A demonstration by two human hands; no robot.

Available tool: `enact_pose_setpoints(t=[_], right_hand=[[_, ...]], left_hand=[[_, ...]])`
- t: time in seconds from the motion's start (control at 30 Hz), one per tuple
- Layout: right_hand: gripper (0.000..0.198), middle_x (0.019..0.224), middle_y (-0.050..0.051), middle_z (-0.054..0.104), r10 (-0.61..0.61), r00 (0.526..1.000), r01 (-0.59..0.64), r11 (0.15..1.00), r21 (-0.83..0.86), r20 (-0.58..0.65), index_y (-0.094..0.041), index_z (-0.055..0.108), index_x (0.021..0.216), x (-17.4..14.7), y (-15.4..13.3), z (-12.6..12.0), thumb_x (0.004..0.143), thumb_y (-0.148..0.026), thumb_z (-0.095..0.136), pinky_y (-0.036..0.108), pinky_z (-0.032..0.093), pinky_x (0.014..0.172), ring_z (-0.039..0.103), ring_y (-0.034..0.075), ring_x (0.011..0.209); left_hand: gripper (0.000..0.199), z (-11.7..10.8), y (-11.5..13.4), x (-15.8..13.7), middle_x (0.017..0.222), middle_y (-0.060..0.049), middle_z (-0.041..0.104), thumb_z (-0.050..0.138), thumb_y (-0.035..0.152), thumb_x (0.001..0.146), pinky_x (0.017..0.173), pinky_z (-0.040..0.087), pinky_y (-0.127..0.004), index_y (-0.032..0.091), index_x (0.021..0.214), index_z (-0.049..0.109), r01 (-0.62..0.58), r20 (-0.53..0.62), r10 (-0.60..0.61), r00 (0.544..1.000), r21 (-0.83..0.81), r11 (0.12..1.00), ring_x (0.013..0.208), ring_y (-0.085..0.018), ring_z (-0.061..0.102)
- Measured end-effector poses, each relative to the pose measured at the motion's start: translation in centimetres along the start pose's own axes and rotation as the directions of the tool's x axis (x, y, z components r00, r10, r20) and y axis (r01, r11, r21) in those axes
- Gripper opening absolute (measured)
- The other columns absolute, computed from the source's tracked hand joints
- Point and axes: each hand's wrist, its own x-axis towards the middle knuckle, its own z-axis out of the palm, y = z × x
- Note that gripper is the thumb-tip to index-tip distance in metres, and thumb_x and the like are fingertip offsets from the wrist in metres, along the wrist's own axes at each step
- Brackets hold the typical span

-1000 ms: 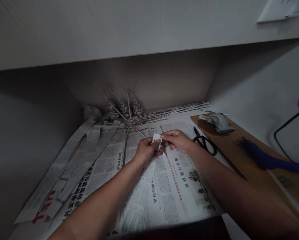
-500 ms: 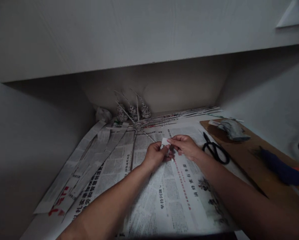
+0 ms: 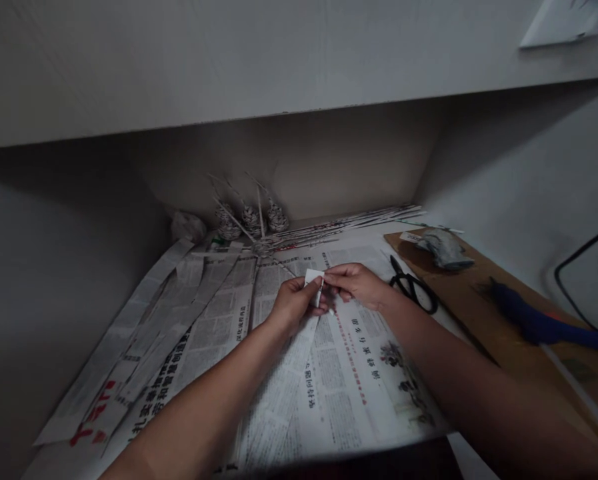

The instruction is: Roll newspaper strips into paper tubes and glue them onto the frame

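Note:
A small white piece of paper (image 3: 313, 274) with some dark print is pinched between the thumb and fingers of my left hand (image 3: 293, 300). Fingertips of my right hand (image 3: 356, 285) are closed on its right edge. A thin rolled-paper stick (image 3: 283, 267) runs from behind my left hand to a cluster of crossed paper sticks (image 3: 263, 249) farther back. A pale stick end (image 3: 331, 311) shows just below the fingers. Printed newspaper (image 3: 339, 373) lies flat under both hands.
Black scissors (image 3: 413, 288) lie right of my right hand. Beyond are a cardboard sheet (image 3: 471, 287), a blue glue gun (image 3: 533, 319) and a grey crumpled bundle (image 3: 443, 249). Newspaper strips (image 3: 129, 333) lie left. Woven paper cones (image 3: 251, 219) and long paper sticks (image 3: 353, 223) sit behind.
The view has shifted, so the whole scene sits further left. Both hands keep hold of the paper, which is turned slightly and shows more of its white face.

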Motion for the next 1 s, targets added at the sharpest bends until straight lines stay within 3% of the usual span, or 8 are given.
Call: enact_pose_setpoints(t=[0.1, 0.23, 0.6, 1.0], right_hand=[[0.036, 0.067, 0.002, 0.061, -0.001, 1.000, 0.001, 1.000, 0.009, -0.022, -0.013, 0.071, 0.090, 0.13, 0.24, 0.13, 0.066, -0.040, 0.074, 0.017, 0.024, 0.035, 0.043, 0.005, 0.048], [0.037, 0.056, -0.002, 0.054, 0.011, 1.000, -0.011, 1.000, -0.004, -0.017, -0.013, 0.071, 0.092, 0.14, 0.30, 0.12, 0.067, -0.040, 0.074, 0.018, 0.023, 0.035, 0.038, 0.004, 0.042], [0.039, 0.050, -0.003, 0.050, 0.015, 0.998, -0.016, 1.000, -0.017, -0.069, -0.010, 0.070, 0.089, 0.08, 0.05, 0.11, 0.066, -0.040, 0.074, 0.017, 0.025, 0.033, 0.037, 0.004, 0.039], [0.036, 0.049, -0.003, 0.048, 0.062, 0.993, -0.059, 0.998, 0.034, -0.097, -0.010, 0.070, 0.085, -0.05, -0.17, 0.65, 0.063, -0.038, 0.076, 0.018, 0.019, 0.034, 0.036, 0.004, 0.040]], left_hand=[[0.034, -0.02, 0.11, -0.05, 0.059, -0.003, 0.060, 0.068, 0.042, 0.072, 0.039, 0.045, -0.018, 0.011, 0.084, 0.065, -0.002, 0.023, 0.002, 1.000, 0.011, 1.000, 0.045, -0.011, 0.058], [0.033, 0.07, 0.16, -0.10, 0.060, -0.002, 0.059, 0.066, 0.042, 0.073, 0.038, 0.044, -0.017, 0.011, 0.086, 0.063, -0.004, 0.017, 0.003, 1.000, 0.046, 0.999, 0.045, -0.010, 0.058], [0.030, 0.10, -0.08, -0.37, 0.073, -0.006, 0.065, 0.070, 0.038, 0.069, 0.049, 0.050, -0.021, 0.012, 0.082, 0.062, -0.091, 0.052, 0.085, 0.995, 0.127, 0.988, 0.056, -0.013, 0.062], [0.037, -0.13, -0.83, 0.07, 0.056, -0.002, 0.061, 0.071, 0.045, 0.066, 0.042, 0.044, -0.020, 0.013, 0.082, 0.064, -0.151, -0.002, 0.156, 0.988, 0.247, 0.957, 0.044, -0.011, 0.055]])
